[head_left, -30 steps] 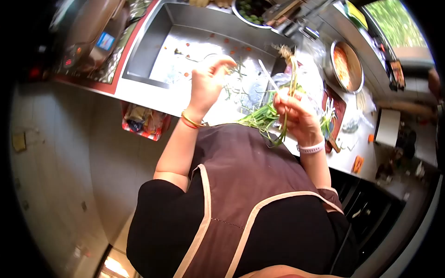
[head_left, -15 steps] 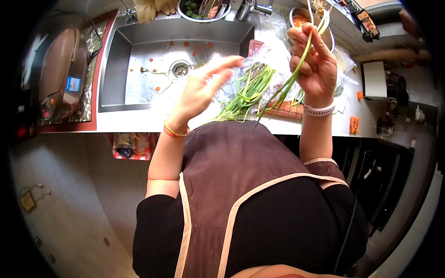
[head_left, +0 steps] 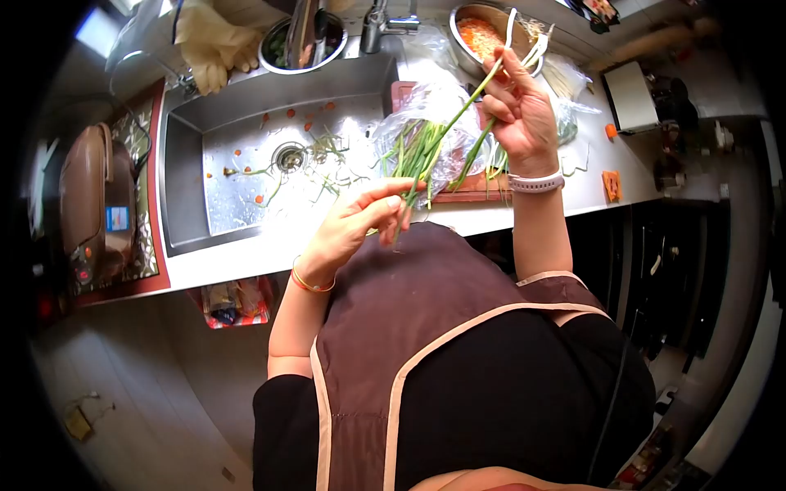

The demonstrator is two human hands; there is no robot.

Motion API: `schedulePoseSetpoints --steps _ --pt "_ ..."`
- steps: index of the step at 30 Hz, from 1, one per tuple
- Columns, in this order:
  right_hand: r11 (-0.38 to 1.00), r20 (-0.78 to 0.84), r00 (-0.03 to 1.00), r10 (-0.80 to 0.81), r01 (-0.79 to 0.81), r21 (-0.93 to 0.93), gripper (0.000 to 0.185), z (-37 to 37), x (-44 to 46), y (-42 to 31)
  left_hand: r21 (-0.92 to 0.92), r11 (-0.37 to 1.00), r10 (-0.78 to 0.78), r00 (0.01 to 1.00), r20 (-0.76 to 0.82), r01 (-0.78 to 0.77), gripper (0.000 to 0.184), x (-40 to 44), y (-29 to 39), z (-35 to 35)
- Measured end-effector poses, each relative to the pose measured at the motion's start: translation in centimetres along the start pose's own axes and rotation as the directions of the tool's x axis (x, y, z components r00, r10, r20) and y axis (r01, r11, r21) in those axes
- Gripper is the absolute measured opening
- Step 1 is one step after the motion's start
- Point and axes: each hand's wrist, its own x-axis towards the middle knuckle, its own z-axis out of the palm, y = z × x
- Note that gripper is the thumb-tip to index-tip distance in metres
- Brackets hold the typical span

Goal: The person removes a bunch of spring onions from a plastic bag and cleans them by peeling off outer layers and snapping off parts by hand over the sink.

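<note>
My right hand is raised over the counter, fingers closed around a few spring onions near their white ends. One long green spring onion slants down from it to the left. My left hand is lower, in front of the sink's edge, its thumb and fingers pinching the leafy tip of that stalk. Behind the stalk, a bunch of spring onions lies against a clear plastic bag. Part of a reddish-brown board shows beneath the bag and loose greens.
Left of my hands is a steel sink with green trimmings and orange bits around its drain. A metal bowl of chopped orange food stands behind my right hand. Rubber gloves, a faucet and a brown appliance line the counter.
My left hand has moved down and right from above the sink's front edge and closed on the tip of a spring onion. My right hand keeps its hold; the view has turned.
</note>
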Motion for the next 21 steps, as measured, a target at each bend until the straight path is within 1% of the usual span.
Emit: schedulePoseSetpoints --steps 1,2,3,5,6,7,8,9,11,12,13,14,15,16,17,18,19,20,21 --pt "0.999 -0.014 1.000 -0.022 0.022 -0.026 0.019 0.0 -0.2 0.0 0.008 1.000 -0.007 1.000 -0.014 0.007 0.029 0.1 -0.3 0.0" --pt "0.993 -0.086 0.994 -0.061 0.052 -0.106 0.019 0.0 -0.4 -0.1 0.115 0.993 0.007 0.998 -0.068 0.001 0.029 0.1 -0.4 0.2" --pt "0.990 -0.123 0.989 -0.079 0.063 -0.129 0.017 0.0 -0.6 -0.2 0.098 0.995 -0.010 0.998 -0.067 0.016 0.026 0.2 -0.5 0.1" --pt "0.985 -0.151 0.985 -0.084 0.060 -0.159 0.016 -0.5 -1.1 -0.2 0.049 0.999 -0.016 0.991 -0.132 0.023 0.018 0.2 -1.1 -0.2" --pt "0.988 -0.131 0.990 -0.058 0.038 -0.152 0.014 -0.7 -1.4 -0.2 0.104 0.994 0.056 0.987 -0.150 -0.041 0.014 0.3 -1.3 -0.1" --pt "0.983 -0.159 0.984 -0.081 0.052 -0.177 0.013 -0.8 -1.7 0.2 0.157 0.982 0.128 0.977 -0.168 -0.102 0.014 0.5 -1.4 -0.1" --pt "0.981 -0.167 0.981 -0.100 0.069 -0.184 0.013 -0.6 -2.1 0.4 0.236 0.953 0.226 0.964 -0.138 -0.189 0.018 0.8 -2.0 -0.8" --pt "0.979 -0.174 0.978 -0.115 0.081 -0.189 0.013 -0.6 -2.4 0.5 0.238 0.952 0.227 0.966 -0.125 -0.192 0.018 1.1 -2.2 -1.2" --pt "0.978 -0.149 0.980 -0.130 0.102 -0.183 0.012 -0.6 -2.8 0.2 0.359 0.904 0.305 0.938 -0.164 -0.231 0.020 1.3 -2.3 -1.7" --pt "0.954 -0.176 0.967 -0.187 0.136 -0.267 0.011 -0.4 -3.1 -0.3 0.495 0.824 0.425 0.878 -0.219 -0.275 0.023 1.5 -2.3 -1.7" --pt "0.923 -0.200 0.950 -0.242 0.162 -0.348 0.011 -0.2 -3.4 -0.8 0.694 0.698 0.482 0.834 -0.269 -0.180 0.020 1.2 -1.7 -1.8" --pt "0.914 -0.170 0.948 -0.271 0.197 -0.355 0.011 -0.6 -3.6 -1.9 0.721 0.687 0.495 0.788 -0.367 -0.096 0.015 1.0 -1.6 -2.6" --pt "0.853 -0.217 0.922 -0.322 0.183 -0.489 0.013 -1.4 -3.6 -3.2 0.736 0.676 0.508 0.728 -0.460 -0.007 0.010 0.9 -1.5 -3.7" --pt "0.774 -0.214 0.916 -0.340 0.143 -0.617 0.013 -1.8 -3.9 -4.7 0.750 0.661 0.539 0.673 -0.507 0.035 0.006 0.7 -2.1 -5.7" --pt "0.678 -0.210 0.911 -0.353 0.094 -0.729 0.014 -2.3 -4.3 -5.8 0.758 0.646 0.566 0.616 -0.549 0.082 0.006 0.2 -2.8 -8.0" --pt "0.561 -0.227 0.902 -0.368 0.020 -0.828 0.013 -3.3 -4.4 -6.3 0.754 0.644 0.566 0.584 -0.582 0.126 0.006 -0.6 -3.1 -9.7" --pt "0.425 -0.232 0.892 -0.388 -0.050 -0.904 0.013 -4.4 -4.3 -6.9 0.777 0.569 0.562 0.564 -0.605 0.267 0.010 -1.4 -3.6 -11.6" --pt "0.304 -0.204 0.905 -0.373 -0.089 -0.949 0.014 -7.6 -3.8 -7.5 0.780 0.505 0.546 0.563 -0.621 0.370 0.016 -2.2 -4.4 -13.7" --pt "0.227 -0.237 0.884 -0.402 -0.154 -0.962 0.013 -10.7 -3.3 -6.9 0.772 0.433 0.532 0.559 -0.636 0.466 0.022 -2.8 -5.3 -15.3"
